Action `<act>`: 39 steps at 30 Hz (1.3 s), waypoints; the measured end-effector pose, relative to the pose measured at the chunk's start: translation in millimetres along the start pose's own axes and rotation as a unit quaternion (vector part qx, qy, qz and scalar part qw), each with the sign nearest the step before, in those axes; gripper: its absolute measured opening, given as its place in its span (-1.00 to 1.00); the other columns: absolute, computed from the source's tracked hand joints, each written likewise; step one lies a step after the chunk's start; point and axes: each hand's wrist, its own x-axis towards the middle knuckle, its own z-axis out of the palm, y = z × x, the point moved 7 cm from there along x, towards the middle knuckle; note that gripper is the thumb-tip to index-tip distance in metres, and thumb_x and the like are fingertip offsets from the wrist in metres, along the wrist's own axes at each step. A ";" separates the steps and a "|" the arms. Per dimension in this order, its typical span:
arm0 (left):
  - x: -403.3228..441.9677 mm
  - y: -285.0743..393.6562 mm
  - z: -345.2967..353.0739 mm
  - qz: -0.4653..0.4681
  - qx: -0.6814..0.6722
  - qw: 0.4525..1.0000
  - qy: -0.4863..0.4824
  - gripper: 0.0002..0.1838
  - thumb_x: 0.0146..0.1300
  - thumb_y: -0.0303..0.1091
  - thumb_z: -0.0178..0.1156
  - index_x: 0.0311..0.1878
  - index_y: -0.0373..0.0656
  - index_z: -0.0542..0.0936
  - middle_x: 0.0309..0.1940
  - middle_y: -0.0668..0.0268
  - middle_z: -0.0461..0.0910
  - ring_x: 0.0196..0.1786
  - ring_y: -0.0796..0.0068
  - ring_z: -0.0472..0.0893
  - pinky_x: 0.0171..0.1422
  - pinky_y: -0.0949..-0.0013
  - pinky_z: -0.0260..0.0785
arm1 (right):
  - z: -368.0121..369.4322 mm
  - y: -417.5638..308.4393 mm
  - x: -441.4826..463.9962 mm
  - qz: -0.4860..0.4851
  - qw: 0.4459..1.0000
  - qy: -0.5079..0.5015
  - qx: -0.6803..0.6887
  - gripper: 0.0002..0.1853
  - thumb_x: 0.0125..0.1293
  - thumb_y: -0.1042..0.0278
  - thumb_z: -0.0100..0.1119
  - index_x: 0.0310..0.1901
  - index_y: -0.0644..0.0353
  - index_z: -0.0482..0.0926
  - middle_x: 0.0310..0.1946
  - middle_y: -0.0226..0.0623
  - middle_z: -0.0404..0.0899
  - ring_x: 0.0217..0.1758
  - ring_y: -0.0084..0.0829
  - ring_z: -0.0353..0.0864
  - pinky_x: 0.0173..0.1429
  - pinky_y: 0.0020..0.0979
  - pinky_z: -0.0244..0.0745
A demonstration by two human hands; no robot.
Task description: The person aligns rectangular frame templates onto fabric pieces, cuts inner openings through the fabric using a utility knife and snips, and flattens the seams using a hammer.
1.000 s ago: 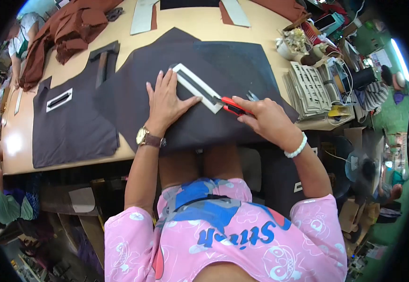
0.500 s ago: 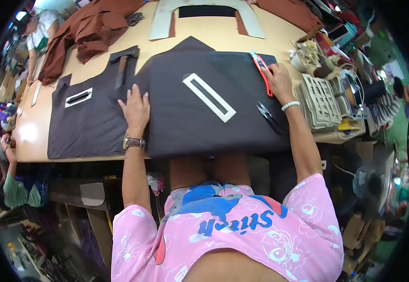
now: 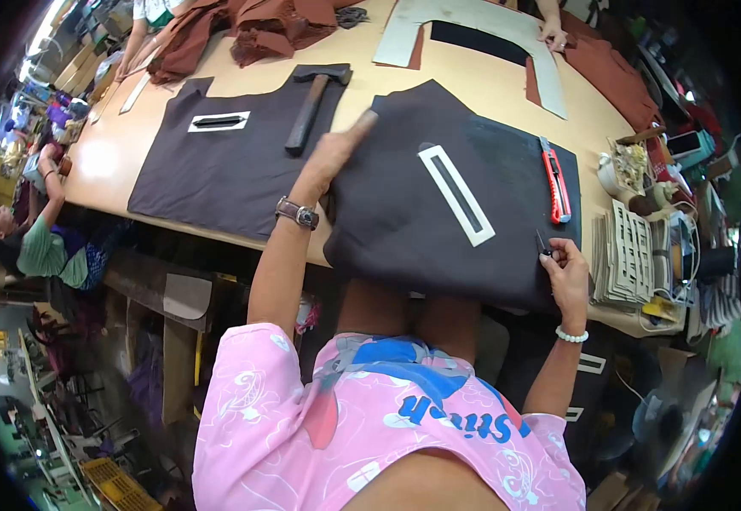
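The red cutter [image 3: 556, 183] now lies free on the dark mat [image 3: 515, 140] at the right, and the right hand [image 3: 570, 277] has gone to the small snips [image 3: 544, 249] just nearer. Its fingertips are drawn narrow around them, which suggests the work has passed from one tool to the other. The left hand [image 3: 334, 157] is at the left edge of the dark cloth [image 3: 387, 196], thumb pointing to the far side; its other fingers are mostly hidden, so I cannot tell whether it grips the cloth or only rests there. The cloth lies in front of the person, across the near side of the bench [image 3: 98, 162], with the white slotted frame [image 3: 451, 198] slanting on it between the two hands. Half a second earlier, the right hand was on the cutter, the snips lay loose on the cloth, and the left hand was spread where this cloth meets the second dark piece [image 3: 234, 162]. A strip of bench now shows between the two pieces. The hammer [image 3: 311, 111] still lies on the second piece, and another person's hand [image 3: 553, 32] has come into view at the far side, by the pale arch-shaped pattern [image 3: 400, 38].
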 end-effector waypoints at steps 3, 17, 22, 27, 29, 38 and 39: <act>-6.8 -12.2 12.1 0.045 0.175 0.972 -0.151 -0.46 0.24 -0.13 0.21 0.09 -0.43 0.48 -0.14 0.22 0.57 -0.17 0.55 0.53 -0.08 0.49 0.41 | 11.0 -18.3 8.4 -0.049 0.998 -0.030 -0.006 -0.79 0.12 0.50 0.23 -0.19 0.35 0.57 -0.54 -0.37 0.49 -0.48 -0.58 0.42 -0.31 -0.47 0.38; -40.2 -21.2 60.7 -0.134 -0.283 0.934 -0.172 -0.59 0.15 -0.21 0.33 -0.07 -0.35 0.55 -0.23 0.18 0.64 -0.29 0.40 0.67 -0.17 0.37 0.59 | 131.8 -92.9 11.0 0.045 0.885 -0.146 0.439 -0.71 0.43 0.28 -0.08 0.02 0.26 0.49 -0.49 -0.56 0.41 -0.58 -0.79 0.26 -0.53 -0.71 0.16; -46.4 -18.0 62.6 -0.029 -0.177 0.977 -0.112 -0.57 0.07 -0.35 0.37 -0.13 -0.54 0.51 -0.27 0.05 0.63 -0.33 0.35 0.66 -0.25 0.42 0.56 | 128.0 -89.2 -17.4 0.068 0.882 -0.121 0.450 -0.66 0.41 0.24 -0.04 0.03 0.34 0.50 -0.53 -0.54 0.42 -0.59 -0.80 0.23 -0.53 -0.70 0.16; -48.1 -23.3 71.8 0.020 -0.212 0.974 -0.073 -0.63 0.08 -0.43 0.34 -0.16 -0.54 0.49 -0.29 0.07 0.62 -0.35 0.36 0.65 -0.27 0.43 0.56 | 127.2 -88.1 -25.7 0.055 0.884 -0.108 0.451 -0.64 0.43 0.24 -0.05 0.09 0.34 0.41 -0.52 -0.50 0.45 -0.58 -0.80 0.25 -0.52 -0.70 0.21; -51.7 -22.8 79.4 0.035 -0.232 0.970 -0.059 -0.63 0.08 -0.43 0.34 -0.15 -0.52 0.49 -0.29 0.07 0.62 -0.33 0.37 0.65 -0.25 0.42 0.57 | 128.1 -87.5 -25.7 0.052 0.882 -0.107 0.456 -0.64 0.43 0.24 -0.05 0.11 0.34 0.38 -0.52 -0.49 0.46 -0.58 -0.80 0.25 -0.51 -0.70 0.22; -61.7 -21.0 92.9 -0.020 -0.361 0.929 -0.085 -0.64 0.10 -0.47 0.33 -0.08 -0.44 0.47 -0.24 0.09 0.61 -0.24 0.35 0.66 -0.15 0.36 0.57 | 118.8 -90.1 -25.9 0.048 0.863 -0.126 0.487 -0.74 0.44 0.22 -0.03 -0.06 0.26 0.38 -0.55 -0.41 0.49 -0.63 -0.79 0.24 -0.56 -0.71 0.15; -62.1 -20.3 93.2 -0.014 -0.359 0.930 -0.082 -0.63 0.10 -0.47 0.33 -0.08 -0.44 0.47 -0.24 0.09 0.61 -0.25 0.36 0.66 -0.15 0.36 0.57 | 116.6 -90.7 -25.6 0.048 0.866 -0.127 0.481 -0.74 0.43 0.21 -0.02 -0.07 0.25 0.38 -0.55 -0.40 0.50 -0.64 -0.79 0.24 -0.57 -0.70 0.15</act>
